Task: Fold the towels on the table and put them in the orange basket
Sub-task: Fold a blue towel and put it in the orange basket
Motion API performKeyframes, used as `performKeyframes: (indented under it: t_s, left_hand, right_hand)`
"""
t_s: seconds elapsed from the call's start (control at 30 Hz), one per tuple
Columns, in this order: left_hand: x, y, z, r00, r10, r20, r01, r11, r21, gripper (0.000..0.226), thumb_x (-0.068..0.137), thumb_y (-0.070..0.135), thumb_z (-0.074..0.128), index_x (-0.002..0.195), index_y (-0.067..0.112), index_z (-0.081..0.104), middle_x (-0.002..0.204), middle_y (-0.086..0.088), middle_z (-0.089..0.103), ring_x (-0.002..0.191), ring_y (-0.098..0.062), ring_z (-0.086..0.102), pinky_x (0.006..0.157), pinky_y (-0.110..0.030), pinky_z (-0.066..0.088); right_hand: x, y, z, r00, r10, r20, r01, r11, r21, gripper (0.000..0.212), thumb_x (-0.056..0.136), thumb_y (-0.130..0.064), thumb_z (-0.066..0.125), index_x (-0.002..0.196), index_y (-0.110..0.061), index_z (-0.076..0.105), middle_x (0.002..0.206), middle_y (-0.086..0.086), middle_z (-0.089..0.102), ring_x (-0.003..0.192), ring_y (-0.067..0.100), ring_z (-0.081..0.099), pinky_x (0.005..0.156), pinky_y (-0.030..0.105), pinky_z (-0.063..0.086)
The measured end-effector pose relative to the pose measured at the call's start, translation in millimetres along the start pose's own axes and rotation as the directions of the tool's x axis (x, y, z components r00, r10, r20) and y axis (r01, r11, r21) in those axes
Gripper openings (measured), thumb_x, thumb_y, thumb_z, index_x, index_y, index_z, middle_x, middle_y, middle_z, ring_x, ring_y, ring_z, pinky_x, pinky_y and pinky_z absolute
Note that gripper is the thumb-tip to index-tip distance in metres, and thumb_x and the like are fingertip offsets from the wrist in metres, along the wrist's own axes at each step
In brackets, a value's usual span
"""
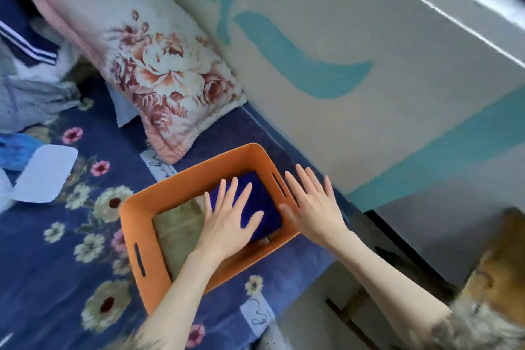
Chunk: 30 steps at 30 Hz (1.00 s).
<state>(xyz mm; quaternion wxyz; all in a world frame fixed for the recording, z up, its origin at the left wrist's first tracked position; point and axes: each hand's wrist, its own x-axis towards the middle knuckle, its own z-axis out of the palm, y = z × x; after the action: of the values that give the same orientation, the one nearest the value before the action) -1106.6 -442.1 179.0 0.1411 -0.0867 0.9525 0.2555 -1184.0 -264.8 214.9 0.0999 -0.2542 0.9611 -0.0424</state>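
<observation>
Head view: my left hand (227, 219) lies flat, fingers spread, over the dark blue towel (264, 207) inside the orange basket (147, 236). An olive towel (176, 233) sits folded beside it, to the left. My right hand (312, 207) is likewise spread, gripping nothing, above the basket's right wall. The basket rests on floral bedding (56, 264).

Orange basket (147, 219) w/ slot handles sits on bed; inside, folded blue towel (264, 207) beside folded olive towel (179, 230).
</observation>
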Motion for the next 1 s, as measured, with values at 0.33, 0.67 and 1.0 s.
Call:
performKeyframes:
  t_s: [0.33, 0.67, 1.0]
  left_hand:
    - [-20, 131, -30, 0.763, 0.641, 0.077, -0.638, 0.731, 0.242, 0.084, 0.076, 0.07, 0.002, 0.15, 0.03, 0.008, 0.159, -0.001, -0.001, 0.145, -0.021, -0.012, 0.113, -0.052, -0.008]
    - [-122, 258, 2, 0.322, 0.914, 0.246, -0.939, 0.276, 0.204, 0.081, 0.077, 0.073, 0.004, 0.149, 0.035, 0.007, 0.159, 0.001, -0.003, 0.144, -0.019, -0.016, 0.114, -0.052, -0.011]
    - [-309, 333, 45, -0.121, 0.938, 0.324, -0.985, -0.154, 0.079, 0.086, 0.075, 0.077, -0.007, 0.149, 0.035, 0.001, 0.158, -0.001, -0.009, 0.141, -0.022, -0.022, 0.112, -0.053, -0.016]
  right_hand:
    - [-171, 41, -62, 0.795, 0.592, -0.135, -0.597, 0.802, -0.001, 0.072, 0.091, -0.061, 0.032, 0.15, -0.031, 0.002, 0.159, 0.001, -0.003, 0.146, 0.022, -0.004, 0.113, 0.055, 0.0]
    - [-374, 16, -82, 0.394, 0.896, -0.204, -0.902, 0.42, 0.104, 0.074, 0.09, -0.064, 0.029, 0.149, -0.032, -0.002, 0.159, 0.002, -0.005, 0.146, 0.023, -0.005, 0.113, 0.056, -0.001]
    - [-587, -78, -78, -0.057, 0.974, -0.219, -0.975, -0.007, 0.221, 0.076, 0.09, -0.063, 0.032, 0.149, -0.031, -0.003, 0.158, 0.002, -0.009, 0.146, 0.023, -0.008, 0.115, 0.055, -0.005]
